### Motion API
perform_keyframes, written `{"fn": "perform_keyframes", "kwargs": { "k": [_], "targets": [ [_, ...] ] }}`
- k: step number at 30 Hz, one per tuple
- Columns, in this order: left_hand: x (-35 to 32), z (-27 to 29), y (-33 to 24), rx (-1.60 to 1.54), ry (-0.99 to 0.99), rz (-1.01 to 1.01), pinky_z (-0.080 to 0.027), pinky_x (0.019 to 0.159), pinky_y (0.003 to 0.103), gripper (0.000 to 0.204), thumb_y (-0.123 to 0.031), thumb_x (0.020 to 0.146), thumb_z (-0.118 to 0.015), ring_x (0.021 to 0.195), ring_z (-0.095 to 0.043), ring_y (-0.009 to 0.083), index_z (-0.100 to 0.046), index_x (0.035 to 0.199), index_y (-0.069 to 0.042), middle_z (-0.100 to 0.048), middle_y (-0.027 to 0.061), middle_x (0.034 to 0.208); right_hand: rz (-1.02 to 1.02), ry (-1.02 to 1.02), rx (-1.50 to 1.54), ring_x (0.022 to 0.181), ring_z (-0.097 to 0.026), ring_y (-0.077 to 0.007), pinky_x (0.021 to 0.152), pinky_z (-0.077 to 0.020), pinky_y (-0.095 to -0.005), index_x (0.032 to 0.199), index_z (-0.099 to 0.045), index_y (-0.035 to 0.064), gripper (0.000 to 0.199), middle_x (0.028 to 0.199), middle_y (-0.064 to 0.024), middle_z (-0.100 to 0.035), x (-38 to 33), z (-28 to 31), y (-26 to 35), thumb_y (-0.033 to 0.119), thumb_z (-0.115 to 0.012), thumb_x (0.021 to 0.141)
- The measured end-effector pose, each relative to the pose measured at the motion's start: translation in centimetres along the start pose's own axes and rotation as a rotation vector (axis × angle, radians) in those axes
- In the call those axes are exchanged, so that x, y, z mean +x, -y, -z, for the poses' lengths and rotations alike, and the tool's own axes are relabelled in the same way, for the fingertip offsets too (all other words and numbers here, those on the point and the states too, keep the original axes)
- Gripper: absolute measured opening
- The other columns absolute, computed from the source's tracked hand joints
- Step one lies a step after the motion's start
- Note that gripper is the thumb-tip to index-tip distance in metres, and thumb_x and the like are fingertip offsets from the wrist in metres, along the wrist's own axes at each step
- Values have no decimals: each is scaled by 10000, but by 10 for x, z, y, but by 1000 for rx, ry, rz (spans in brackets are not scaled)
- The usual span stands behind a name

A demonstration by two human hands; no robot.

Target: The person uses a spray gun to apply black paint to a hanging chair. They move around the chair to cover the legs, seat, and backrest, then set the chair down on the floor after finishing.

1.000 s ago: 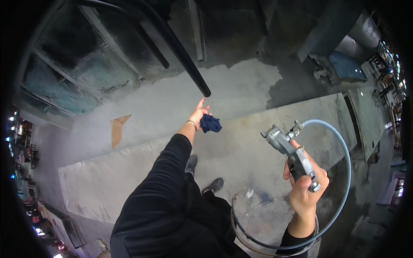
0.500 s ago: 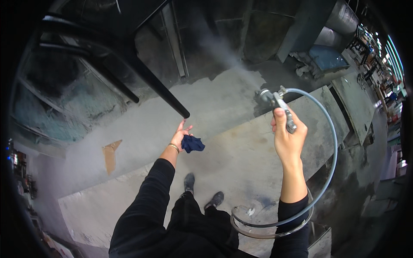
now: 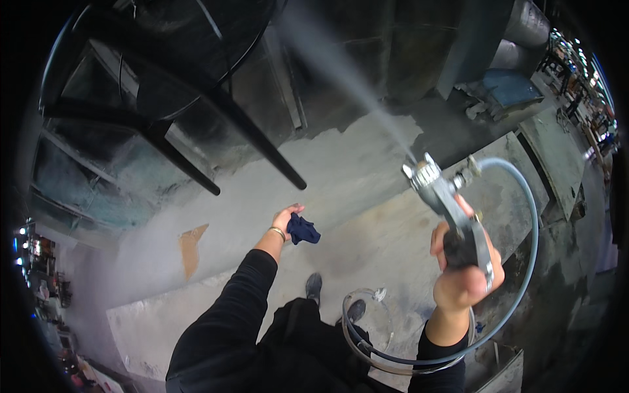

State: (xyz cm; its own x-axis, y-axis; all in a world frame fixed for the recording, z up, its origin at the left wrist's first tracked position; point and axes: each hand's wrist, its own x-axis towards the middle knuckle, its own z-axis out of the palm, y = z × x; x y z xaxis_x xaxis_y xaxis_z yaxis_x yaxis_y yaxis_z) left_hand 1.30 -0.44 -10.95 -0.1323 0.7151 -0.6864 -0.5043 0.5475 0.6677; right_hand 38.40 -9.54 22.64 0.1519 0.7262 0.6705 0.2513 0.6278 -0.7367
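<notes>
My right hand (image 3: 466, 285) grips a metal spray gun (image 3: 447, 203), raised close on the right side. A pale mist streams from its nozzle toward the upper left. A grey-blue hose (image 3: 534, 229) runs from the gun and loops around my right forearm. In my left hand (image 3: 283, 221) is a crumpled dark blue cloth (image 3: 304, 230), partly hidden by the fingers. That hand sits just below the tip of a leg on a black, chair-like frame (image 3: 252, 134), apart from it. The frame slants in from the upper left; its upper part is dark and hard to make out.
Pale boards (image 3: 157, 327) lie on the floor under my feet. A torn piece of brown cardboard (image 3: 190, 254) rests at the left. Stained panels (image 3: 98, 177) stand behind the frame. At the far right are a blue object (image 3: 514, 88) and silvery ducts (image 3: 527, 25).
The spray gun has come nearer and lower, and its mist is denser. My left hand has dropped away from the leg tip with the cloth. The frame appears turned and shifted.
</notes>
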Motion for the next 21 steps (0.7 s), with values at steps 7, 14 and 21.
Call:
{"fn": "perform_keyframes", "kwargs": {
  "k": [7, 14, 21],
  "targets": [
    [-90, 104, 30, 188, -82, -81, -557, 841, 370, 453, -335, 940, -770, 1000, -637, 158, -660, 1280, -56, -704, 54, 1200, -199, 272, 76, 673, -718, -192, 678, -566, -295, 1208, -704, -80, 668, 881, -198, -766, -78, -22, -30, 527, -739, 932],
    [-168, 162, 74, 113, -410, -33, -480, 623, 345, 222, -295, 888, -781, 712, -564, 141, -652, 876, -115, -589, -5, 796, -650, 418, -118, 635, -640, -95, 606, -519, -280, 1222, -710, -61, 534, 716, -81, -701, -77, -29, -74, 385, -779, 937],
    [-196, 180, 89, 22, -411, -111, -446, 587, 326, 190, -219, 916, -738, 657, -509, 121, -616, 799, -132, -536, -31, 741, -81, 94, 255, 588, -618, -103, 537, -473, -232, 1231, -694, -99, 856, 727, -77, -684, -31, 8, 34, 697, -619, 924]
  ]
}}
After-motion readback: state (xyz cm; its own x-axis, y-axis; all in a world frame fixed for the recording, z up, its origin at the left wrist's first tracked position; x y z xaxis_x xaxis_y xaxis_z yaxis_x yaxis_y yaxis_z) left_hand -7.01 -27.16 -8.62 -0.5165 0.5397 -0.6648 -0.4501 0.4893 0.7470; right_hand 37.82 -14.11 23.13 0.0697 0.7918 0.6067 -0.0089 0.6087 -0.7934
